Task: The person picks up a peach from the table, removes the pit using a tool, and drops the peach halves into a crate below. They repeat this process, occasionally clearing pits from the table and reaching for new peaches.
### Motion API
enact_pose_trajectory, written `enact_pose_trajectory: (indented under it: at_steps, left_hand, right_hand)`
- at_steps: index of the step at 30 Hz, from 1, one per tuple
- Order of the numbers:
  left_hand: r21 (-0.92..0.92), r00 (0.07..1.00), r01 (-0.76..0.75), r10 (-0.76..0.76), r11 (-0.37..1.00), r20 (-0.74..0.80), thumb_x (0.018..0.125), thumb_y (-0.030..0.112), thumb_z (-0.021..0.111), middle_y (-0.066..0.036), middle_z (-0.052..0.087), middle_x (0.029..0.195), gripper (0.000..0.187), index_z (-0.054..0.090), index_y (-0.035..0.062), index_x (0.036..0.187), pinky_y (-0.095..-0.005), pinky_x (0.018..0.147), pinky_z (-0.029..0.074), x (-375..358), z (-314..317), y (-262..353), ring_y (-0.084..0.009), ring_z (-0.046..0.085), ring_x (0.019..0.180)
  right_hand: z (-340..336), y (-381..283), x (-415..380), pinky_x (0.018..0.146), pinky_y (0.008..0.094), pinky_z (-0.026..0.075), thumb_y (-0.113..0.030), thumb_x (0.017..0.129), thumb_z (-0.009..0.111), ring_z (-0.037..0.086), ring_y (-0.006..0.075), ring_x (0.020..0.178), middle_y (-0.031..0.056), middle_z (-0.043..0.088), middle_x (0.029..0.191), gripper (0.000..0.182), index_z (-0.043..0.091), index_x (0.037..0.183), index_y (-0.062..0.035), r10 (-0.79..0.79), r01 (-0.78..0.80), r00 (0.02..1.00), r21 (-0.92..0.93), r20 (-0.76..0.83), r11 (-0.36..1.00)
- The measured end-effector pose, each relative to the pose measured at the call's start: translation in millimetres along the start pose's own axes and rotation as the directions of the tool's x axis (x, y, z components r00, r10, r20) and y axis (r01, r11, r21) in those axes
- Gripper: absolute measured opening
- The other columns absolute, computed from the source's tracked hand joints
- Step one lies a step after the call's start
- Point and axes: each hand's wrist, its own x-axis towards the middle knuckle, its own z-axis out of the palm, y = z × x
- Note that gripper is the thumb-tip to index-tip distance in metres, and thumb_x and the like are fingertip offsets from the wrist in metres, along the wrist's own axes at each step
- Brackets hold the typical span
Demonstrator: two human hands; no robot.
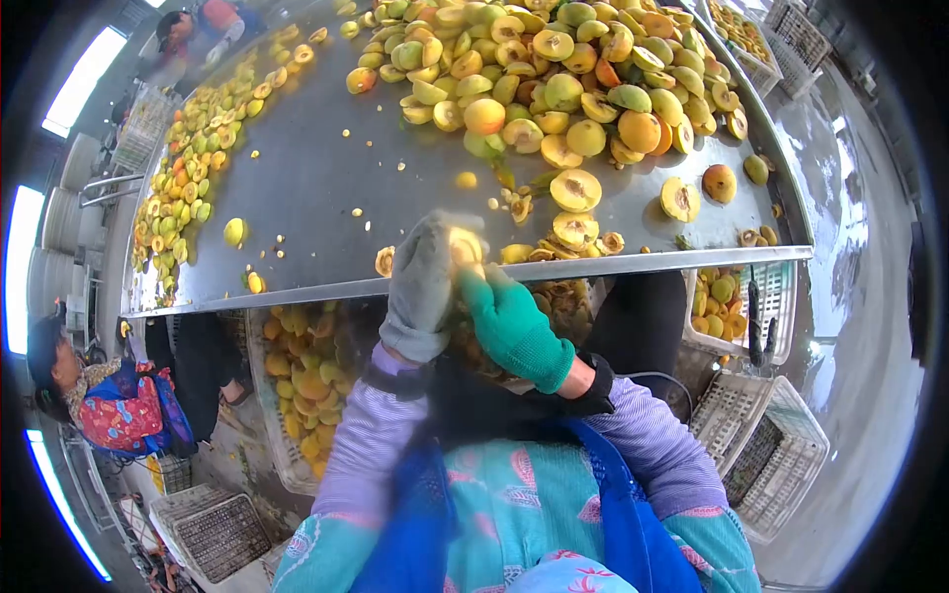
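My left hand (421, 287), in a grey glove, is closed around a peach half (465, 247) at the near edge of the metal table (326, 198). My right hand (519, 331), in a green glove, is closed with its fingertips against the lower side of that fruit. Whether it also grips a small tool is hidden. Slight blur covers the left glove and the fruit. Just right of my hands, cut peach halves (575, 190) and scraps lie near the rim. Loose pits (357, 211) dot the metal to the left.
A big pile of peaches (554, 79) covers the table's far right; more halves (188, 178) line its left side. Below stand a crate of peaches (306, 385), another crate (732, 306) and stacked baskets (761, 445). Co-workers (109, 395) are at the left and far end.
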Motion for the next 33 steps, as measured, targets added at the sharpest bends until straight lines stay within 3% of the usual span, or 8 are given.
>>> enact_pose_trajectory:
  at_steps: [3, 6, 12, 18, 20, 25, 30, 33]
  left_hand:
    - [0.145, 0.971, -0.037, 0.001, 0.989, 0.238, 0.101, 0.04, 0.047, -0.01, 0.065, 0.08, 0.046, 0.066, -0.0021, 0.097, -0.0285, 0.07, 0.053, 8, -11, 7, -0.0161, 0.063, 0.075]
    - [0.153, 0.965, 0.002, -0.042, 0.988, 0.259, 0.1, 0.041, 0.047, -0.011, 0.065, 0.077, 0.049, 0.066, -0.0026, 0.091, -0.0282, 0.066, 0.052, 14, -5, 14, -0.0166, 0.062, 0.071]
    - [-0.305, 0.966, 0.116, -0.036, 0.945, 0.255, 0.09, 0.009, 0.049, -0.011, 0.067, 0.085, 0.02, 0.062, -0.0025, 0.101, -0.0286, 0.066, 0.053, -8, -3, 12, -0.0161, 0.064, 0.076]
    - [-0.128, 0.867, 0.274, -0.302, 0.953, -0.397, 0.096, 0.033, 0.057, -0.008, 0.062, 0.08, 0.031, 0.059, 0.0032, 0.105, -0.0255, 0.057, 0.051, -84, -95, 44, -0.0152, 0.06, 0.068]
    - [0.848, 0.881, 0.47, -0.188, 0.245, -0.435, 0.092, 0.033, 0.061, -0.014, 0.067, 0.087, 0.03, 0.066, 0.0049, 0.099, -0.0368, 0.064, 0.051, -83, -149, 33, -0.0214, 0.065, 0.076]
    - [0.807, 0.995, -0.102, 0.073, 0.582, 0.073, 0.092, 0.032, 0.058, -0.011, 0.066, 0.088, 0.035, 0.066, -0.0012, 0.1, -0.0328, 0.074, 0.05, 10, -27, 72, -0.0215, 0.065, 0.081]
    - [0.867, 0.895, -0.374, -0.119, 0.329, 0.431, 0.076, 0.046, 0.071, -0.027, 0.066, 0.101, 0.066, 0.053, 0.001, 0.121, -0.0435, 0.08, 0.05, 134, 118, -20, -0.0369, 0.065, 0.095]
    - [0.844, 0.852, -0.397, -0.198, 0.361, 0.485, 0.077, 0.035, 0.073, -0.021, 0.066, 0.103, 0.058, 0.056, -0.0019, 0.119, -0.0397, 0.078, 0.052, 143, 133, -22, -0.0294, 0.066, 0.095]
  right_hand:
    - [0, -6, -6, 0.05, 0.0381, 0.044, -0.024, 0.1, 0.049, 0.054, 0.0256, 0.058, 0.0133, 0.051, 0.07, 0.024, 0.057, 0.102, -0.0017, 0.229, -0.272, 0.962, 0.441, 0.149, 0.855]
    - [-20, -25, 5, 0.044, 0.0326, 0.04, -0.038, 0.102, 0.046, 0.047, 0.0174, 0.049, 0.0043, 0.047, 0.06, 0.036, 0.056, 0.091, -0.0053, 0.483, -0.74, 0.633, 0.655, 0.605, 0.15]
    - [-24, -34, 2, 0.041, 0.0243, 0.031, -0.054, 0.101, 0.038, 0.038, 0.0089, 0.042, -0.0055, 0.041, 0.058, 0.042, 0.051, 0.088, -0.0163, -0.188, -0.58, 0.624, 0.289, 0.759, -0.762]
    - [-27, -42, -25, 0.043, 0.0244, 0.035, -0.057, 0.099, 0.042, 0.037, 0.0103, 0.042, -0.0044, 0.041, 0.057, 0.043, 0.053, 0.088, -0.0166, -0.212, -0.714, 0.432, 0.189, 0.876, -0.675]
    - [-19, -20, -38, 0.043, 0.0252, 0.036, -0.058, 0.097, 0.044, 0.036, 0.011, 0.042, -0.0037, 0.041, 0.058, 0.043, 0.053, 0.088, -0.0168, 0.133, -0.788, 0.239, 0.273, 0.962, -0.553]
    - [-52, -17, -36, 0.042, 0.0297, 0.04, -0.054, 0.098, 0.046, 0.045, 0.012, 0.05, 0.0004, 0.049, 0.067, 0.044, 0.05, 0.086, -0.0119, 0.526, -0.799, 0.288, 0.503, 0.8, -0.329]
    - [-73, 29, -39, 0.042, 0.0277, 0.038, -0.045, 0.101, 0.046, 0.045, 0.011, 0.047, 0.0029, 0.051, 0.066, 0.041, 0.052, 0.086, -0.007, 0.74, -0.57, 0.636, 0.781, 0.222, 0.256]
    - [-109, 32, -14, 0.05, 0.0347, 0.041, -0.027, 0.103, 0.046, 0.056, 0.0201, 0.06, 0.0071, 0.056, 0.074, 0.027, 0.054, 0.094, -0.0022, 0.852, -0.716, 0.47, 0.664, 0.231, 0.215]
